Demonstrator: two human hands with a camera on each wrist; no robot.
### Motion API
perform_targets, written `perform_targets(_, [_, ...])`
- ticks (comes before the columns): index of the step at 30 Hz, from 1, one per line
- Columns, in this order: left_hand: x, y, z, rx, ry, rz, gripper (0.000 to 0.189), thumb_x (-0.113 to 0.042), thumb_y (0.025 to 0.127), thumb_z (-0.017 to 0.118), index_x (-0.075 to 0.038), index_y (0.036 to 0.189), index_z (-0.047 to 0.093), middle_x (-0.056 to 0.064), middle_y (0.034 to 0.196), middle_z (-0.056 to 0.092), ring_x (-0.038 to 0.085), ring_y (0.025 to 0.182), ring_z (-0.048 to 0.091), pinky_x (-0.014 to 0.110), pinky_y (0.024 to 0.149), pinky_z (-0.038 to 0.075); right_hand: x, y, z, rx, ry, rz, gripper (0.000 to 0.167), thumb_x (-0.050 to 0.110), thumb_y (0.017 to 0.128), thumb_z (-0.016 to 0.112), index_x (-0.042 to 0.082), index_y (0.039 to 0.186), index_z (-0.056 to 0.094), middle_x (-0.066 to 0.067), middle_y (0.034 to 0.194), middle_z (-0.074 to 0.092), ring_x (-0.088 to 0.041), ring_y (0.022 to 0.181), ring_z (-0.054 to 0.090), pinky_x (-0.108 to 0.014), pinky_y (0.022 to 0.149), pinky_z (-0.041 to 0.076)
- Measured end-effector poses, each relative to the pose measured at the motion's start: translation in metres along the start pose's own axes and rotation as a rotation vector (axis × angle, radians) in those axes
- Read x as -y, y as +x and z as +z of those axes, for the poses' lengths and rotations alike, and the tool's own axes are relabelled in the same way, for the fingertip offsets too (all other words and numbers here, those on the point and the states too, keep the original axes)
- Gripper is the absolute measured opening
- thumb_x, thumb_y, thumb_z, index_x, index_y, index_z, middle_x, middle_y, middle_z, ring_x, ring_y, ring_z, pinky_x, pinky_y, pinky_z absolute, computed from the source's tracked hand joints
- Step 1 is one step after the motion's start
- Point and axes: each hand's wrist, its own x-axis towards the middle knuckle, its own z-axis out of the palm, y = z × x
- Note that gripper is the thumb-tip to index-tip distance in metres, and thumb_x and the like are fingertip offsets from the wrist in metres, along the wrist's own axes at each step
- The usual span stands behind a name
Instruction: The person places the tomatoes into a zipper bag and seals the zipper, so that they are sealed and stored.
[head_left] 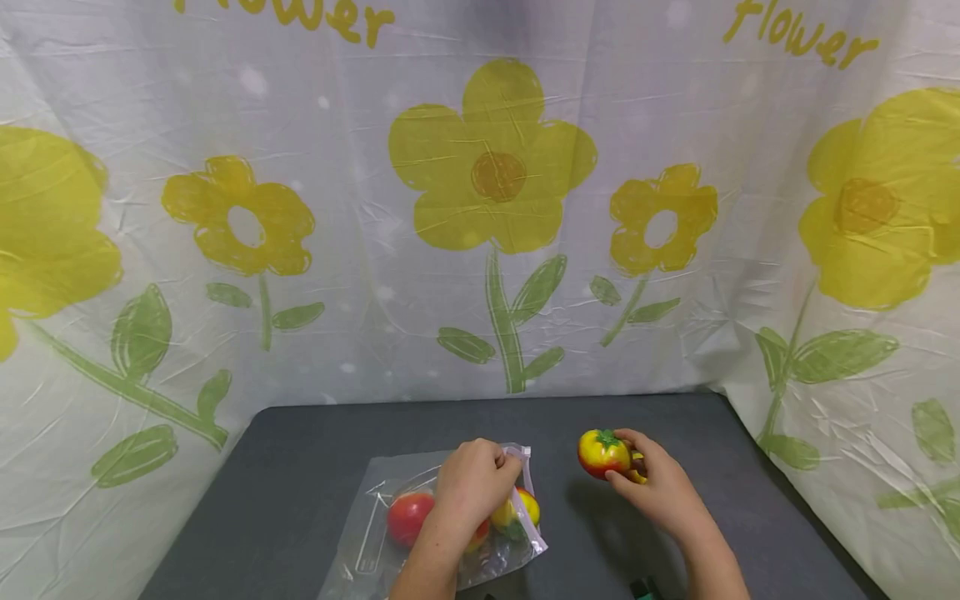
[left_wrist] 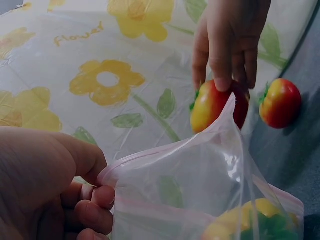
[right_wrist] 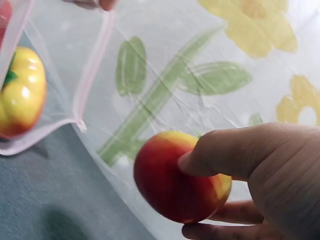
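The left hand (head_left: 478,477) pinches the mouth edge of a clear bag (head_left: 356,533) lying on the counter (head_left: 300,467), a red fruit (head_left: 408,518) and a yellow one inside. Right of it, the right hand (head_left: 663,483) grips a red-yellow fruit (head_left: 600,454) above the counter; another similar fruit (left_wrist: 281,103) is near.

So the worktop (head_left: 292,479) is plain dark grey, with rounded far corners. There's a clear zip bag (head_left: 382,471) lying near the middle, its pinkish strip on the right side. Right of that, one red-and-yellow fruit (left_wrist: 282,105) seems to be sitting straight on the surface, though in one view it's mostly hidden, tbh.
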Motion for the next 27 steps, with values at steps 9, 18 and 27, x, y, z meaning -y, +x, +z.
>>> perform_targets(9, [-0.002, 0.0, -0.001, 0.007, 0.005, -0.027, 0.044, -0.024, 0.087, 0.06, -0.015, 0.049, 0.04, -0.009, 0.045, 0.026, 0.013, 0.038, 0.032, 0.027, 0.042, 0.02, 0.004, 0.003, 0.017, 0.099, 0.017, -0.026, 0.065, 0.008, 0.078, 0.087, -0.001, 0.135, 0.056, -0.016, 0.129, 0.062, -0.03, 0.105, 0.067, -0.045, 0.083, 0.056])
perform_targets(18, [-0.002, 0.001, 0.0, -0.005, -0.01, -0.035, 0.045, -0.024, 0.089, 0.06, -0.014, 0.049, 0.041, -0.007, 0.044, 0.028, 0.014, 0.036, 0.032, 0.027, 0.041, 0.021, 0.003, 0.006, 0.022, 0.239, 0.033, -0.031, 0.057, 0.012, 0.078, 0.087, 0.001, 0.128, 0.061, -0.012, 0.122, 0.065, -0.029, 0.101, 0.065, -0.043, 0.079, 0.056])
perform_targets(27, [0.0, 0.001, 0.0, -0.041, -0.031, -0.003, 0.047, -0.022, 0.09, 0.059, -0.015, 0.048, 0.039, -0.009, 0.045, 0.026, 0.01, 0.037, 0.029, 0.026, 0.041, 0.019, 0.002, 0.006, 0.035, 0.293, 0.049, -0.08, 0.055, 0.012, 0.079, 0.087, 0.001, 0.127, 0.061, -0.013, 0.121, 0.064, -0.03, 0.099, 0.066, -0.045, 0.08, 0.057])
